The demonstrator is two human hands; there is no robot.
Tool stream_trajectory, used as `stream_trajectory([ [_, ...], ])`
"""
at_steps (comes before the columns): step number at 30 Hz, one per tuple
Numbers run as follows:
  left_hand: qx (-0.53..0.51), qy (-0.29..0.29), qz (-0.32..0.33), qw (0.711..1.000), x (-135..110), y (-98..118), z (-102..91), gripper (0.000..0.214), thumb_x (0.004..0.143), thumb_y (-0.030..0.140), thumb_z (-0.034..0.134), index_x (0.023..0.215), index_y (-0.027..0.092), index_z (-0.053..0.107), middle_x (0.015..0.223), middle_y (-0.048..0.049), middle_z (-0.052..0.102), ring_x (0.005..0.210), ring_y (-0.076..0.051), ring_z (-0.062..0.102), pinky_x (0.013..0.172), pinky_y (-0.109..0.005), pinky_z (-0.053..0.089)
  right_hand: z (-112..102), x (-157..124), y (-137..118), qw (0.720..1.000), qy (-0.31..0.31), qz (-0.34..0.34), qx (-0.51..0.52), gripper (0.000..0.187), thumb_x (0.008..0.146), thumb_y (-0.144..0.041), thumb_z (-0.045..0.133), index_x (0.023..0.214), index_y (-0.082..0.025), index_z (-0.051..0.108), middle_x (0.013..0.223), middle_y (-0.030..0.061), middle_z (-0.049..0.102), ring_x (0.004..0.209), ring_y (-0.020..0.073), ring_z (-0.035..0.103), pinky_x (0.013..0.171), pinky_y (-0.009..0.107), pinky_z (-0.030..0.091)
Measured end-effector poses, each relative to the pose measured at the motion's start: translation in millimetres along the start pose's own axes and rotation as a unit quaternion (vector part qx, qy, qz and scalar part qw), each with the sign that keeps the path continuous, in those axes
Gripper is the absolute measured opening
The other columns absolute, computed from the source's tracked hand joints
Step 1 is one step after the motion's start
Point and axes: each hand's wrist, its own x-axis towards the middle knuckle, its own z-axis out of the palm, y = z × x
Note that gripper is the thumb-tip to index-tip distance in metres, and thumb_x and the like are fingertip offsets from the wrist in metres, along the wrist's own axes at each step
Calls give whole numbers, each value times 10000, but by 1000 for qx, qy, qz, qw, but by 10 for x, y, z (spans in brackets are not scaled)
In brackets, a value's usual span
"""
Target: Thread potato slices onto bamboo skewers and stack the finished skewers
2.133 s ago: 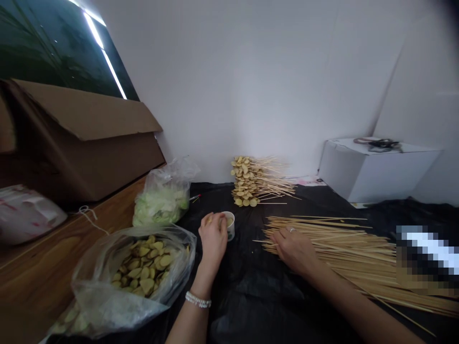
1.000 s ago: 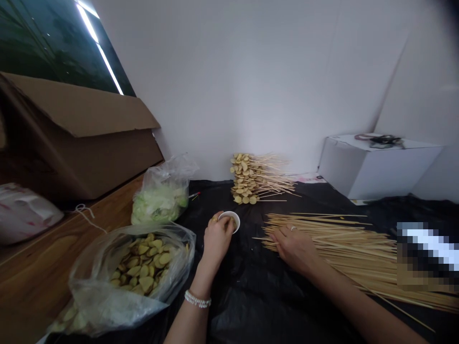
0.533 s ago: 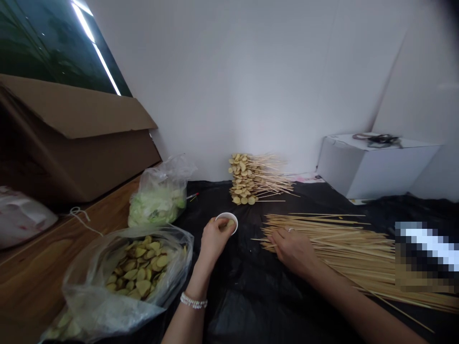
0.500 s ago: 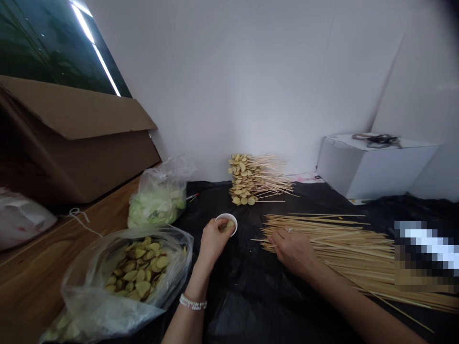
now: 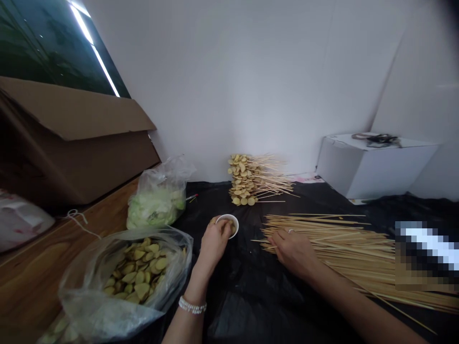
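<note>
Left hand (image 5: 214,241) has curled deeper into the centre cup (image 5: 227,220); its grip on a slice (image 5: 231,229) is unclear. Right hand (image 5: 292,248) lies open on sticks (image 5: 344,243). Picking stage, I judge; next needs one stick pinched.

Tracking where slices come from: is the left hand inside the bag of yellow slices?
No, the left hand is at the small white cup, while the bag of yellow slices lies apart to its left.
</note>
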Motion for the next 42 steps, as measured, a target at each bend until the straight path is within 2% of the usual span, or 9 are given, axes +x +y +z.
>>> stream_trajectory([
  [3,9,21,-5,1000,0,7,7,334,922,315,358,988,215,670,1234,-64,582,1088,-210,561,910,-325,430,14,-7,0,1000,0,0,6,226,917,-243,475,744,-198,614,735,39,642,710,186,567,599,305,273],
  [14,44,81,-21,995,-1,50,-76,327,923,307,344,879,175,639,936,-82,645,875,-209,594,766,-305,420,-7,-15,21,999,19,-25,8,221,912,-246,491,744,-185,621,722,47,631,713,180,551,589,298,260],
  [19,24,52,-60,997,-25,74,-139,295,895,313,393,820,180,645,883,-70,658,798,-194,598,679,-285,394,-21,-14,7,999,32,-27,7,228,907,-245,496,725,-183,618,700,45,626,706,183,547,595,300,261],
  [23,23,23,-40,999,-26,52,-104,281,880,281,407,755,178,637,868,-73,648,797,-189,596,697,-291,409,1,-24,7,999,13,-29,13,199,897,-250,512,739,-187,616,724,43,636,722,190,553,606,301,268],
  [28,-46,185,49,980,-24,105,-89,253,893,248,406,803,168,628,1099,-100,627,1025,-218,563,914,-361,403,-25,-17,-5,1000,16,-25,2,260,920,-324,488,728,-187,597,711,43,624,705,186,558,589,300,252],
  [30,-74,230,79,967,-58,177,-91,243,901,241,402,836,169,624,1079,-98,631,1018,-214,570,913,-366,416,-62,-5,-30,1000,17,-16,-5,288,912,-397,496,744,-184,591,697,40,616,685,185,559,571,299,238],
  [32,-124,208,91,966,-109,260,-69,245,912,245,390,877,172,622,939,-74,652,878,-184,613,816,-330,468,-105,6,-62,1000,14,-3,-14,335,890,-489,502,814,-178,599,706,41,620,664,190,558,557,301,230],
  [35,-234,109,72,963,-182,367,11,257,922,304,408,920,169,627,753,-35,642,618,-138,615,619,-271,502,-159,10,-103,999,21,10,-22,388,884,-537,481,930,-168,593,753,47,633,651,195,551,553,305,236],
  [42,-462,-16,1,887,-201,491,106,289,833,357,591,1005,141,676,800,-64,705,678,-162,675,672,-298,562,-216,7,-46,996,85,14,-29,175,911,-168,430,850,-189,593,722,31,590,660,182,516,575,302,283],
])
